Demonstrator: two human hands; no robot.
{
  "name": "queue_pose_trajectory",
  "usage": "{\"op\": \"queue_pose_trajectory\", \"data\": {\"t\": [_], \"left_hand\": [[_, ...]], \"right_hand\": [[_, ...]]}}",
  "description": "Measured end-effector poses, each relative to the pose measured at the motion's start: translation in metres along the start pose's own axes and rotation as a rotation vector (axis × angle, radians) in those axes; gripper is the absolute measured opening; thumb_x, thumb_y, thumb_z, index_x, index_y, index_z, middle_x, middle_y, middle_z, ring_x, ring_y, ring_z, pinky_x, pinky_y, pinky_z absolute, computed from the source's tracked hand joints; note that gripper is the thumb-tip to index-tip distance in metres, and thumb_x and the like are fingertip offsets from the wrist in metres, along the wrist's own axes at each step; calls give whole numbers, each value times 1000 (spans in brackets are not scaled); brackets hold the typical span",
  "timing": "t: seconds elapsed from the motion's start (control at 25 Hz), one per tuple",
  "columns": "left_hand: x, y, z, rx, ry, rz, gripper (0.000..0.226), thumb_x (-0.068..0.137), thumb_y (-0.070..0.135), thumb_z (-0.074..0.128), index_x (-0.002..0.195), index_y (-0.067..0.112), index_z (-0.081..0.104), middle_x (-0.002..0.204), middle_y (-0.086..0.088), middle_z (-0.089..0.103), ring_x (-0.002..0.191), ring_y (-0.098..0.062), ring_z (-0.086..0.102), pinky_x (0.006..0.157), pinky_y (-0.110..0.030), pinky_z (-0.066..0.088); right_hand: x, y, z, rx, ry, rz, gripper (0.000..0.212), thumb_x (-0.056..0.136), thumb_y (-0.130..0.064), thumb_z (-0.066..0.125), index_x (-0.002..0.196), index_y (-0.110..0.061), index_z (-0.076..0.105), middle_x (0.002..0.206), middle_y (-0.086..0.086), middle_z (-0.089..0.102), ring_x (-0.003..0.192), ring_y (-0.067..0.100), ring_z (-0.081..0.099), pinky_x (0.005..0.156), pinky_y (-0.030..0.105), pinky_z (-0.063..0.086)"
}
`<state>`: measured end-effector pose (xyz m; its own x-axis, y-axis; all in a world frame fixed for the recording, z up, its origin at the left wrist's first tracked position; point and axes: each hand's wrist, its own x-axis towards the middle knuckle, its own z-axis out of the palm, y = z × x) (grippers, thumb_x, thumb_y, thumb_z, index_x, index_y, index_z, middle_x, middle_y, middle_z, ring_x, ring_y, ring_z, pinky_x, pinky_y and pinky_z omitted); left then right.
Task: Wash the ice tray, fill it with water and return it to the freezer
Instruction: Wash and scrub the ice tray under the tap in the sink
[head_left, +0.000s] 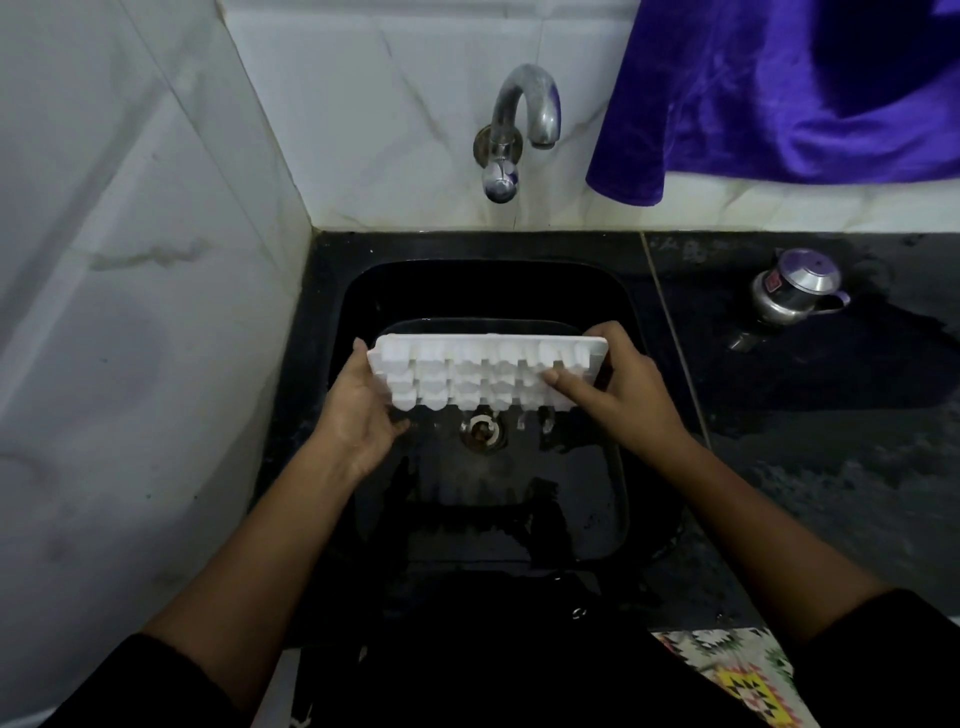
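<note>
A white plastic ice tray (467, 371) is held over the black sink (358, 291), tipped so its bumpy underside faces me. My left hand (358, 410) grips its left end. At the right end my right hand (618, 384) holds the tray, the thumb lying across the underside and the fingers behind the rim. The drain (483, 428) shows just below the tray. A chrome tap (524, 119) juts from the tiled wall above the sink; no water is visible running from it.
A black counter (831, 415) runs to the right, with a small steel lidded pot (795, 286) on it. A purple cloth (779, 88) hangs at the upper right. A white tiled wall (130, 260) closes the left side. A patterned cloth (737, 670) lies at the counter's near edge.
</note>
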<state>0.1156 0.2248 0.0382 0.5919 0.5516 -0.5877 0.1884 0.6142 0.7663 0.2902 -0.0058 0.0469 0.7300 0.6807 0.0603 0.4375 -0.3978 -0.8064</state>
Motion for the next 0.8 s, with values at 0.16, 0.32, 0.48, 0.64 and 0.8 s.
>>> {"op": "queue_pose_trajectory", "data": {"t": [0.16, 0.32, 0.48, 0.64, 0.8], "left_hand": [[-1, 15, 5, 145, -30, 64, 65, 106, 67, 25, 136, 28, 68, 125, -1, 76, 117, -24, 71, 103, -46, 52], [-6, 27, 9, 208, -61, 138, 58, 109, 61, 26, 132, 29, 68, 121, 0, 78, 113, -19, 74, 99, -42, 55], [-2, 26, 11, 94, -9, 164, 57, 107, 64, 27, 128, 33, 69, 122, 6, 77, 113, -14, 72, 100, -38, 49], [11, 20, 9, -106, -42, 102, 47, 108, 54, 36, 140, 31, 61, 131, 6, 67, 122, -20, 61, 108, -51, 45], [28, 20, 1, -338, -141, 112, 55, 103, 9, 42, 155, 27, 45, 139, -12, 64, 109, -29, 72, 84, -44, 63]], "right_hand": [[18, -11, 1, 86, 45, 116, 50, 90, -60, 72, 125, -30, 52, 111, -13, 71, 98, 2, 70, 83, 37, 62], [38, -24, -6, 111, -10, 255, 56, 91, -59, 71, 134, -31, 50, 115, -17, 63, 101, -2, 63, 80, 21, 52], [37, -27, 5, 272, -23, 289, 53, 92, -56, 72, 131, -26, 53, 120, -11, 66, 104, 5, 68, 84, 29, 60], [40, -21, 29, 728, 239, 398, 38, 98, -50, 65, 98, -13, 70, 109, 6, 76, 104, 18, 72, 97, 44, 59], [55, -5, 40, 804, 355, 464, 15, 106, -16, 57, 99, -11, 70, 111, 4, 74, 101, 14, 71, 90, 35, 54]]}}
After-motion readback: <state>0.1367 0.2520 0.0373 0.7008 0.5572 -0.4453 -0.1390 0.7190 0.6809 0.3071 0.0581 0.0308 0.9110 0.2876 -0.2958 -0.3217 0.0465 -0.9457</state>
